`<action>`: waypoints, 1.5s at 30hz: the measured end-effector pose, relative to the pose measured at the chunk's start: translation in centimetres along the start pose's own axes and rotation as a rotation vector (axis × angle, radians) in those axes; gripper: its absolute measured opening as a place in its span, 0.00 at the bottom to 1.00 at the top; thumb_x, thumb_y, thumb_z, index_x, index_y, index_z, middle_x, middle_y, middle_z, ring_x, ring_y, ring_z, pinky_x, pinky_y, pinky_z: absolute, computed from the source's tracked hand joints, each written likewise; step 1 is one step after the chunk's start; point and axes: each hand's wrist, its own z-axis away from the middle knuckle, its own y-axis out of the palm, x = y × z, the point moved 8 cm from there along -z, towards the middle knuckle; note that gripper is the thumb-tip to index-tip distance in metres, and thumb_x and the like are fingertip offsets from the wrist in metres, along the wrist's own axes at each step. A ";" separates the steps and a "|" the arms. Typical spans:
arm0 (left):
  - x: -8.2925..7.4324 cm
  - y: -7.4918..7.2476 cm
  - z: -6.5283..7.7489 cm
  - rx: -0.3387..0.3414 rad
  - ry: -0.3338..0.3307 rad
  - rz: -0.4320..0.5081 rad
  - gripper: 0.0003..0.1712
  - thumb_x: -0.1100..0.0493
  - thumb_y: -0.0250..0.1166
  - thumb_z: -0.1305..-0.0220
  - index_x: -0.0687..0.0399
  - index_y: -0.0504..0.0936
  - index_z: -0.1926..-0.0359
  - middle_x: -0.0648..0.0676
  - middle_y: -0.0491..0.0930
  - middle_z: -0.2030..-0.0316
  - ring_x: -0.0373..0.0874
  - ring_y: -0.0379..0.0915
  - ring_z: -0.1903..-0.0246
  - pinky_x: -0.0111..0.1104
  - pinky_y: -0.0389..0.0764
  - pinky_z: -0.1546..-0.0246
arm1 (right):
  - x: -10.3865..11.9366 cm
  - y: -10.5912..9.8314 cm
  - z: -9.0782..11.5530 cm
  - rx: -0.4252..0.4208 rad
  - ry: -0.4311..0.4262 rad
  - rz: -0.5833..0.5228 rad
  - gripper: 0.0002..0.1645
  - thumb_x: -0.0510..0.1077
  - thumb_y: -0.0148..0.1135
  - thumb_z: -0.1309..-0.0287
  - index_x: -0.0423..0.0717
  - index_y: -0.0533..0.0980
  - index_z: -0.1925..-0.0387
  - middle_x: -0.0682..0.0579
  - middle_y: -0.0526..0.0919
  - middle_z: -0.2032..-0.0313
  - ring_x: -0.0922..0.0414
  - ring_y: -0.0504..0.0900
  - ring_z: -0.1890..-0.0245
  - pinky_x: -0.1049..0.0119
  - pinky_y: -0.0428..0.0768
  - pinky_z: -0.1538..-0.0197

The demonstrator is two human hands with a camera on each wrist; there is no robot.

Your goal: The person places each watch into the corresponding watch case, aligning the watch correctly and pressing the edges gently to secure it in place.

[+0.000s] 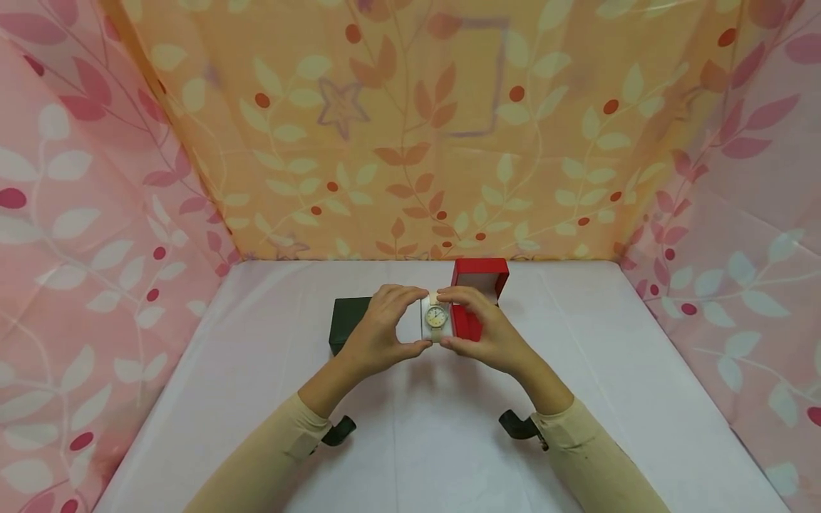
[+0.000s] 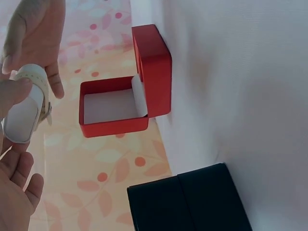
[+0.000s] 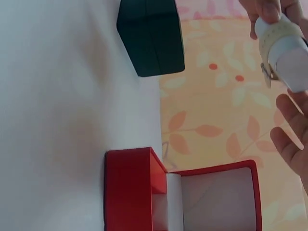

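Observation:
A wristwatch (image 1: 437,316) with a round pale face and cream strap is wrapped round a white cushion (image 2: 22,115). Both hands raise it above the table, its face towards the head camera. My left hand (image 1: 380,333) grips the left side, fingers at the top and thumb below. On the other side, my right hand (image 1: 492,336) holds it the same way. Behind the right hand stands a red box (image 1: 479,266), its lid up and a white lining inside. A dark green box (image 1: 347,319) sits behind the left hand, partly hidden by it.
White cloth covers the table (image 1: 398,456). Patterned curtains enclose it: an orange one (image 1: 398,157) at the back and pink ones (image 1: 77,235) at the sides. Black wrist devices (image 1: 338,432) protrude beneath both sleeves.

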 end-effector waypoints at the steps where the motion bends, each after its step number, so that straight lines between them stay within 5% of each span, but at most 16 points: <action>1: 0.0 0.0 0.0 -0.002 0.001 -0.003 0.47 0.49 0.83 0.50 0.56 0.72 0.32 0.51 0.76 0.37 0.48 0.65 0.37 0.46 0.70 0.35 | 0.0 0.1 -0.1 -0.005 -0.001 -0.002 0.40 0.42 0.79 0.47 0.58 0.72 0.34 0.56 0.72 0.32 0.56 0.69 0.32 0.50 0.79 0.37; 11: 0.1 0.0 -0.2 -0.035 0.003 -0.030 0.46 0.49 0.83 0.51 0.56 0.73 0.33 0.51 0.76 0.38 0.48 0.66 0.38 0.44 0.71 0.35 | 0.4 0.3 -0.7 -0.072 0.015 0.024 0.28 0.45 0.76 0.42 0.61 0.77 0.41 0.50 0.75 0.35 0.55 0.71 0.34 0.50 0.79 0.39; 26: -0.1 -0.4 -0.4 -0.052 0.011 -0.002 0.46 0.49 0.83 0.52 0.57 0.75 0.34 0.51 0.78 0.39 0.48 0.68 0.39 0.44 0.71 0.37 | 0.4 0.4 -0.6 -0.075 0.040 -0.007 0.26 0.45 0.76 0.43 0.62 0.79 0.44 0.58 0.73 0.36 0.55 0.70 0.34 0.51 0.79 0.38; 37: 0.1 -0.3 -0.1 -0.022 -0.013 0.040 0.46 0.49 0.83 0.51 0.56 0.74 0.33 0.50 0.77 0.38 0.46 0.67 0.38 0.43 0.74 0.38 | -0.3 -0.5 -0.2 0.009 0.060 0.039 0.45 0.47 0.79 0.46 0.60 0.69 0.29 0.57 0.73 0.33 0.56 0.71 0.35 0.46 0.77 0.36; 45: -0.1 -0.4 -0.2 -0.014 -0.017 0.053 0.47 0.50 0.83 0.51 0.54 0.73 0.32 0.49 0.77 0.37 0.45 0.67 0.38 0.43 0.73 0.37 | -0.5 -1.4 0.0 0.046 0.071 0.046 0.48 0.49 0.80 0.48 0.62 0.69 0.27 0.54 0.74 0.33 0.58 0.72 0.37 0.58 0.83 0.43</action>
